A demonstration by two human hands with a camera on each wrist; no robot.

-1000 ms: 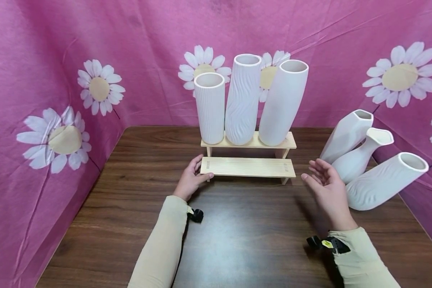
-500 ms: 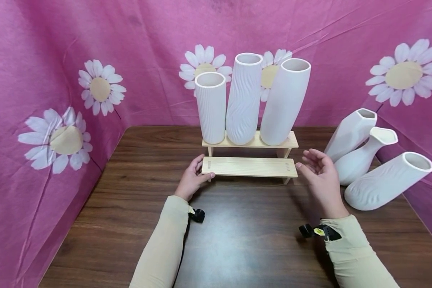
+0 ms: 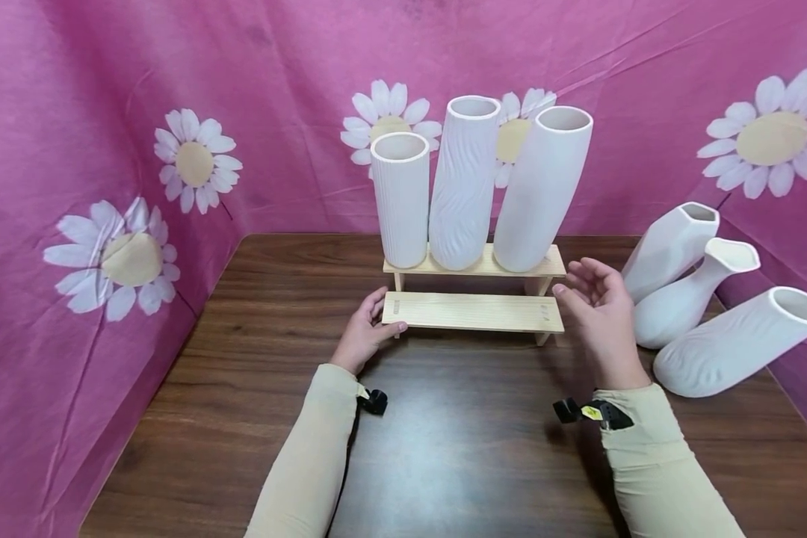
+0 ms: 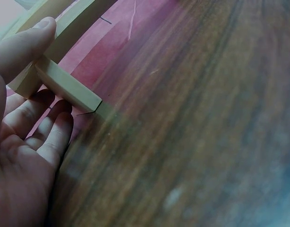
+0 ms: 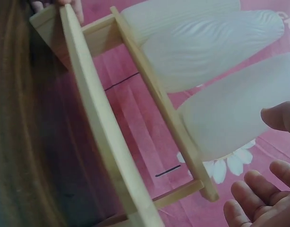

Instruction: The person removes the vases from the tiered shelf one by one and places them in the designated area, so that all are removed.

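A two-tier pale wooden stand (image 3: 474,311) sits at the table's middle. My left hand (image 3: 361,336) grips the left end of its lower shelf, thumb over the front edge; in the left wrist view the fingers (image 4: 27,113) curl beside the leg. My right hand (image 3: 604,329) is off the right end, fingers loosely bent, holding nothing; the right wrist view has these fingers (image 5: 260,189) apart from the wood. Along the upper shelf stand a ribbed white vase (image 3: 402,202), a taller wavy-patterned vase (image 3: 466,187) and a smooth white vase (image 3: 545,187).
Right of my right hand are a faceted white vase (image 3: 669,250), a narrow-necked vase (image 3: 679,302) and a swirl-patterned vase (image 3: 736,344), close together. A pink daisy-print cloth (image 3: 276,134) rises behind and beside the dark wooden table (image 3: 242,359).
My right hand has moved left and away from me, from beside the three right-hand vases to near the stand's right end. My left hand stays on the shelf. The head view has shifted slightly.
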